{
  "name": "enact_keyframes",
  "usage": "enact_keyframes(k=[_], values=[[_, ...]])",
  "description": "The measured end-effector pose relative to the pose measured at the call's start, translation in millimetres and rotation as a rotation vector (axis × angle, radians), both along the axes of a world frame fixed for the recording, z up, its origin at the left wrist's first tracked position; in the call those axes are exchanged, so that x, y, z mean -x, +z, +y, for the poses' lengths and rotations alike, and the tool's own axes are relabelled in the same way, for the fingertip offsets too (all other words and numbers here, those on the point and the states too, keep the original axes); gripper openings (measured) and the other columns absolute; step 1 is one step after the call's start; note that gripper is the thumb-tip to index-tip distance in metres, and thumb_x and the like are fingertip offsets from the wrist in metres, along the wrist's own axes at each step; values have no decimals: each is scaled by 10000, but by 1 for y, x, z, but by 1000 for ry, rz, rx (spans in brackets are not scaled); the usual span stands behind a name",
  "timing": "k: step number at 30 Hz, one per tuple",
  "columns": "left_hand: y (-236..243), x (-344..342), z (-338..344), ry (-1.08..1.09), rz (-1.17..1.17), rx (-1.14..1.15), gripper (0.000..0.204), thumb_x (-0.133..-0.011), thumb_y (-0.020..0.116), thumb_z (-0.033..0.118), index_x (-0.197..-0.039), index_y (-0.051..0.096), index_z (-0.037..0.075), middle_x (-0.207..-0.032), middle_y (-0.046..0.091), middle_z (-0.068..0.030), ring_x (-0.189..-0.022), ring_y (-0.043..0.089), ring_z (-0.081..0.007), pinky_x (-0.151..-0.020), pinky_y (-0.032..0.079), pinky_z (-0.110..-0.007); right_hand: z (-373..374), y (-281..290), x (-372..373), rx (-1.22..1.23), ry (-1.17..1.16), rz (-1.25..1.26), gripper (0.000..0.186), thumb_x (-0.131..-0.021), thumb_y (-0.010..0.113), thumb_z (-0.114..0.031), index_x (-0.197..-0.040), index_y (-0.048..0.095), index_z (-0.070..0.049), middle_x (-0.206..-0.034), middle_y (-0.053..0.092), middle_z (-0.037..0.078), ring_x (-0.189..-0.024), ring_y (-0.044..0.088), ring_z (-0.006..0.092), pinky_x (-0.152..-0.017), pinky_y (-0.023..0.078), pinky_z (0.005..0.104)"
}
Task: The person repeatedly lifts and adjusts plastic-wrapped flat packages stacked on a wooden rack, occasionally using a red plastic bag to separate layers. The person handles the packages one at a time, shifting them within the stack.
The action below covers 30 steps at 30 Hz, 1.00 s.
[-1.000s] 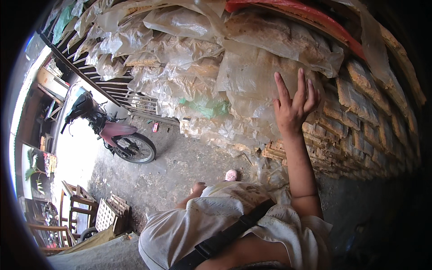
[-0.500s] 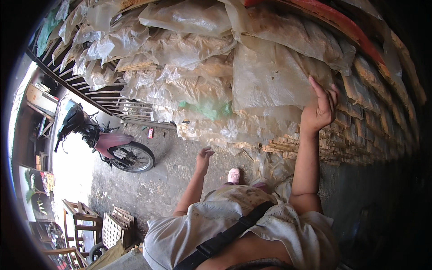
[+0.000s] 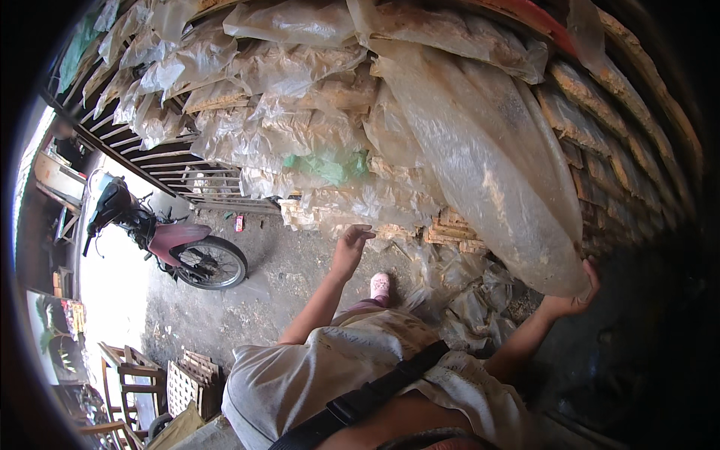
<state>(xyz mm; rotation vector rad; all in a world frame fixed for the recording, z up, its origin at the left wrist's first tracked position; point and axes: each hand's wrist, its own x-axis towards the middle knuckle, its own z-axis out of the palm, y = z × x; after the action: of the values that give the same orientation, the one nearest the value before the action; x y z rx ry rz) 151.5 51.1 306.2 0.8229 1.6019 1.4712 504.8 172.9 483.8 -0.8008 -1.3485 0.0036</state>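
Before me rises a tall stack of pale tan slabs, with crumpled clear plastic sheets (image 3: 300,71) draped over its layers. My right hand (image 3: 574,296), low on the right, is closed on the bottom corner of a large cloudy plastic sheet (image 3: 487,165). That sheet stretches diagonally down from the upper part of the stack, and slab edges (image 3: 581,97) show to its right. My left hand (image 3: 350,250) hangs in front of the lower stack, holding nothing, its fingers loosely extended. A green plastic piece (image 3: 330,166) lies among the sheets above it.
Loose plastic (image 3: 469,311) lies on the floor at the foot of the stack, close to my foot (image 3: 380,286). A motorcycle (image 3: 180,244) stands at the left beside a slatted metal frame (image 3: 139,146). Wooden stools (image 3: 135,379) and a lattice crate (image 3: 185,382) are at the lower left.
My right hand has come down and right, drawing the large plastic sheet outward into a long diagonal. Before, it was raised at the sheet's edge. My left hand has risen slightly.
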Motion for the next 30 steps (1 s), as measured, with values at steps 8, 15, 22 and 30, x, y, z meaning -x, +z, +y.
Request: enact_keyframes(k=[8, 15, 22, 30], values=[[-1, -81, -33, -664, -17, 46, 324, -766, 403, -92, -1059, 501, 6, -949, 596, -121, -933, 563, -187, -859, 405, -295, -89, -200, -186, 666, -297, -506, 221, -804, 431, 12, -954, 593, -4, -900, 592, 161, -822, 565, 314, -765, 447, 360], [-35, -107, -83, -827, 153, 235, 236, -837, 493, 88, -1054, 544, 11, -989, 591, -125, -914, 570, -192, -799, 448, -300, -115, -333, -230, 1061, -298, -517, 236, -812, 452, -33, -1005, 585, -3, -949, 607, 192, -873, 581, 326, -762, 447, 368], [-26, -87, -119, -749, 93, 358, 202, -815, 468, 12, -992, 566, 23, -871, 600, -97, -837, 571, -156, -720, 446, -267, -36, -410, -170, 1170, -169, -523, 245, -788, 491, -68, -1002, 589, 0, -939, 609, 195, -901, 573, 326, -752, 453, 367], [-70, -30, -136, -608, 421, 373, 197, -804, 484, 35, -962, 603, 30, -875, 637, -67, -808, 596, -144, -707, 463, -272, 36, -490, -72, 1823, -137, 852, 316, -848, 495, -162, -1129, 483, -17, -1083, 523, 139, -977, 530, 295, -825, 464, 497]])
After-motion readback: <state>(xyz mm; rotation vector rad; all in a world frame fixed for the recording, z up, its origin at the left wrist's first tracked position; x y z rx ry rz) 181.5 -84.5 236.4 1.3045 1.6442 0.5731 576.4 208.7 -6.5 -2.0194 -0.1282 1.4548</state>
